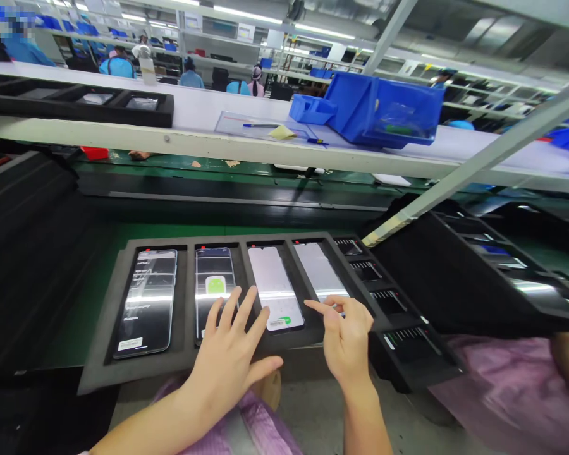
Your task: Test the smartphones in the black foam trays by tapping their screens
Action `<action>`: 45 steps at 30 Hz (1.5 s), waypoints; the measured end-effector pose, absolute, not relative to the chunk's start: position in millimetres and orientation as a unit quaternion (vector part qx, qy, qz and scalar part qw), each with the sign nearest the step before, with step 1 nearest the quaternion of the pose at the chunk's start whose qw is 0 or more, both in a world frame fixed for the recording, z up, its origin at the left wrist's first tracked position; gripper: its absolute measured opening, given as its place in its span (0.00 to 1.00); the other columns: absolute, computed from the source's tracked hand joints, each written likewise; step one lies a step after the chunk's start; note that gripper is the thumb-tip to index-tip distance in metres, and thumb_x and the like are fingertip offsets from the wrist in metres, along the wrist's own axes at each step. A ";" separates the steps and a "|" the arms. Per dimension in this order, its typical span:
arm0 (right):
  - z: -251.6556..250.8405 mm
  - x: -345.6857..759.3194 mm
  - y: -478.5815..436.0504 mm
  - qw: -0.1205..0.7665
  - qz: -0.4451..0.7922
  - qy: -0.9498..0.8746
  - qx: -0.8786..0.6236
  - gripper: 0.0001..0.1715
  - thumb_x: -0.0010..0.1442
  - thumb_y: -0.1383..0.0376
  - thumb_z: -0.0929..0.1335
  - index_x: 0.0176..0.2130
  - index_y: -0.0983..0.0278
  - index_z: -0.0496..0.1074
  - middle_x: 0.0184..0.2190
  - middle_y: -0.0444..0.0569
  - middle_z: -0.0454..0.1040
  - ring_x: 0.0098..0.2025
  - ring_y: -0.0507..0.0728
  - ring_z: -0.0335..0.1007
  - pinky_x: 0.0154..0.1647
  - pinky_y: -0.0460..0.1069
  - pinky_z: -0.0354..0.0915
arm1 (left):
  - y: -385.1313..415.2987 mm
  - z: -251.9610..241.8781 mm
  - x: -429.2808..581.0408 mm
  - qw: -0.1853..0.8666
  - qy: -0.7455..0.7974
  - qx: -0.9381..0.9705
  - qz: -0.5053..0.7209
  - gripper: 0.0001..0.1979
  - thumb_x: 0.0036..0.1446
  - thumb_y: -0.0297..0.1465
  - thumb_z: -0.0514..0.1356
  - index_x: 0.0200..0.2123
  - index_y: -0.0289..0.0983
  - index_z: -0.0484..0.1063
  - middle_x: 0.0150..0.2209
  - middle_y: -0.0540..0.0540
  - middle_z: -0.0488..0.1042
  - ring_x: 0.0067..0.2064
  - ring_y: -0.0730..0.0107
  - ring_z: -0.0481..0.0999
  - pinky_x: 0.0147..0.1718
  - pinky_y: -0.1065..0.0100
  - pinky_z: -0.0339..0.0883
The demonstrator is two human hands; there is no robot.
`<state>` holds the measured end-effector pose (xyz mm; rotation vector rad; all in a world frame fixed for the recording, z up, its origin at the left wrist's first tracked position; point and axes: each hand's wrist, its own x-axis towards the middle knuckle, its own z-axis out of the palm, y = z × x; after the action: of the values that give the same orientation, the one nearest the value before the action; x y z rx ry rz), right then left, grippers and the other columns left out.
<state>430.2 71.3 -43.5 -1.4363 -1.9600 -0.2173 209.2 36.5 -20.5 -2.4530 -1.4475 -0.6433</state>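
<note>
A black foam tray [99, 341] in front of me holds several phones side by side, screens lit. My left hand [232, 357] lies flat with fingers spread, its tips on the second phone [213, 278] and by the third phone [275, 284]. My right hand [346, 335] is curled with only the index finger stretched out, pointing left at the lower end of the fourth phone [318, 268]. Neither hand holds anything.
A second black tray [493, 272] with slots lies tilted at the right. A green conveyor belt [218, 167] runs behind. A white shelf [208, 114] above carries blue bins [384, 107], a pen and another tray. Pink fabric covers my lap. Other people work far off.
</note>
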 end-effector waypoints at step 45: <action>-43.3 432.5 72.9 0.279 -0.060 -0.802 -0.525 0.21 0.64 0.67 0.55 0.41 0.54 0.74 0.39 0.47 0.65 0.44 0.55 0.62 0.57 0.61 0.45 | 51.3 -24.9 231.9 0.122 -0.520 -0.816 -0.221 0.25 0.56 0.49 0.51 0.50 0.42 0.69 0.56 0.37 0.67 0.56 0.47 0.64 0.46 0.48 0.62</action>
<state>432.5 72.9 -43.3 -1.4086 -2.1513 -0.1619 231.9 51.3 -24.9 -2.3829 -1.5175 -0.6447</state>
